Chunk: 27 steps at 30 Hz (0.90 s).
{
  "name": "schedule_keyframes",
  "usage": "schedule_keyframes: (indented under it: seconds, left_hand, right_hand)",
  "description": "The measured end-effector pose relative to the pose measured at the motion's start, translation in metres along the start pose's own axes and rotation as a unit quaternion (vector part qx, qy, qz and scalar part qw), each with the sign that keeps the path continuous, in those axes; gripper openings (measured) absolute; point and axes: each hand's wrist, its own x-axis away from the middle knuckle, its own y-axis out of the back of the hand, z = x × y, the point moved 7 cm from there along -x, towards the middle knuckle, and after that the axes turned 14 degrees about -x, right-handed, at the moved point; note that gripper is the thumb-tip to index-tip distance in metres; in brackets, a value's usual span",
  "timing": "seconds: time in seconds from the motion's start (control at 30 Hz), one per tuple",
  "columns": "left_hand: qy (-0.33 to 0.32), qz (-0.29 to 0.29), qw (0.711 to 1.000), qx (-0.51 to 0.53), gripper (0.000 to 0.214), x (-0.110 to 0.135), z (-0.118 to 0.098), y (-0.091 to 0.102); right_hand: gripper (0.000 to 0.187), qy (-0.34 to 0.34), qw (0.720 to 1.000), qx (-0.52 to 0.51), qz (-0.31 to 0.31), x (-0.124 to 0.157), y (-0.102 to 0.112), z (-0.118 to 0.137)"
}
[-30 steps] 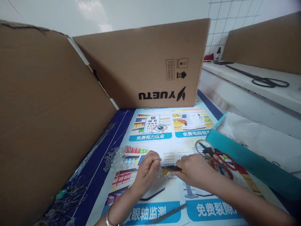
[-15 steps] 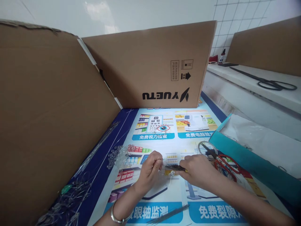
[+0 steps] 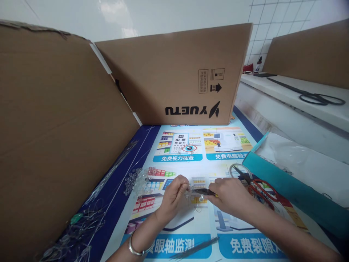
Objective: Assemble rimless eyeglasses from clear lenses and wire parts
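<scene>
My left hand [image 3: 176,193], with a metal bangle at its wrist, pinches a thin wire strung with clear beads. One clear bead [image 3: 201,198] hangs just under the tool, and a fine wire loop [image 3: 200,209] droops below it. My right hand [image 3: 231,194] grips pliers [image 3: 203,191] with black jaws and a bit of yellow handle showing. The jaws point left and their tips reach the wire close to my left fingertips. Exactly what the jaws clasp is too small to make out.
Clear beads [image 3: 136,181] lie in a pile to the left, near tangled wire pieces [image 3: 79,229]. Straight wires [image 3: 195,249] lie in front. Red-handled scissors [image 3: 261,191] and a teal box [image 3: 289,189] are at right. Cardboard panels [image 3: 174,80] stand behind and left.
The pliers and my right hand have shifted very slightly right, and the hanging bead has moved a little with them. My left hand stays nearly in place.
</scene>
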Motion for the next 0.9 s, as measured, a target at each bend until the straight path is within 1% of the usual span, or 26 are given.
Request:
schedule_keyframes:
  seconds: [0.17,0.37,0.5,0.67,0.8,0.9]
  left_hand:
    - [0.004,0.000,1.000,-0.009,0.019,-0.0006,0.0015,0.0002]
    - [0.013,-0.031,0.999,0.011,0.018,0.0007,0.0050,0.0022]
    - [-0.003,-0.035,0.999,0.015,0.018,0.0020,0.0037,0.0019]
    - [-0.026,-0.036,0.999,0.013,0.018,0.0044,0.0031,0.0018]
    - [-0.044,-0.030,0.999,-0.002,0.016,0.0054,0.0033,0.0010]
    - [-0.059,-0.025,0.998,-0.010,0.014,0.0052,0.0019,0.0001]
  right_hand:
    - [0.038,-0.003,1.000,0.004,0.011,-0.0015,-0.0016,-0.0027]
    - [0.041,0.007,1.000,0.011,0.018,-0.0021,-0.0031,-0.0023]
    - [0.046,0.004,1.000,0.009,0.026,-0.0022,-0.0055,-0.0003]
    - [0.045,0.003,1.000,0.003,0.030,-0.0024,-0.0082,-0.0002]
    - [0.043,0.002,1.000,0.002,0.028,-0.0026,-0.0045,-0.0039]
    - [0.041,-0.001,1.000,0.003,0.015,-0.0030,0.0013,-0.0053]
